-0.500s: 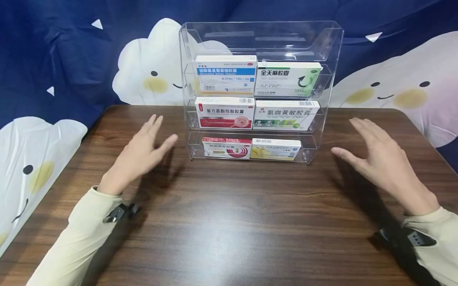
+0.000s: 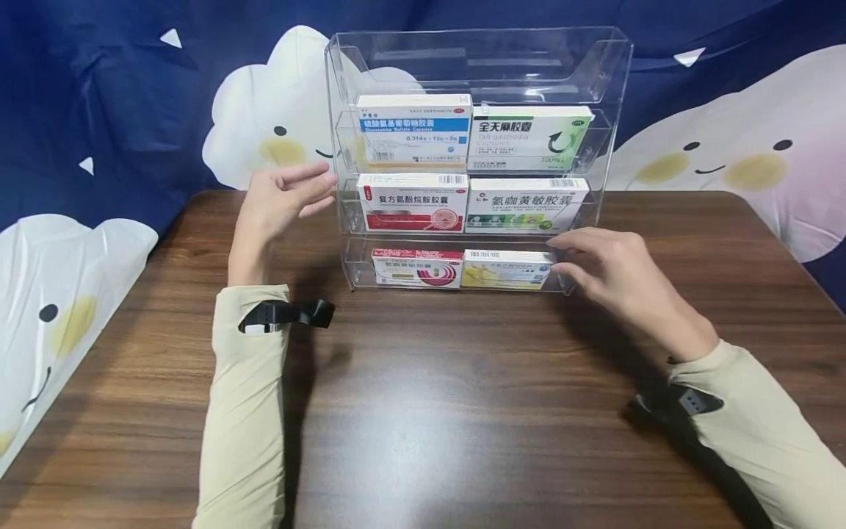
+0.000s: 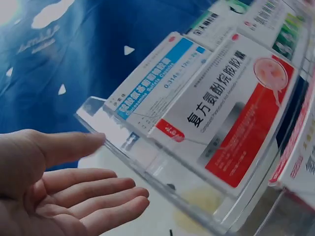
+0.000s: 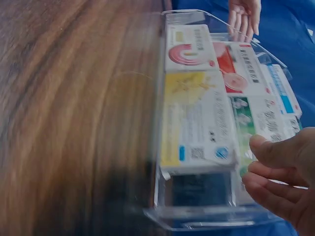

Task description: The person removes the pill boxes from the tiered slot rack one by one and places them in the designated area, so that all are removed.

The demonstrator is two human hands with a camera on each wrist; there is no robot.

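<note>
Looks like the reach-in step; clear rack [image 2: 479, 65] toward the surface's [image 2: 456, 411] far edge, six boxes [image 2: 411, 204] in pairs; left hand [image 2: 272, 209] by its left wall, fingers loosely extended; right hand [image 2: 621, 270] at lower right corner, thumb and fingers parted (contact: can't tell); next calls for a firm hold; open room in front.
</note>
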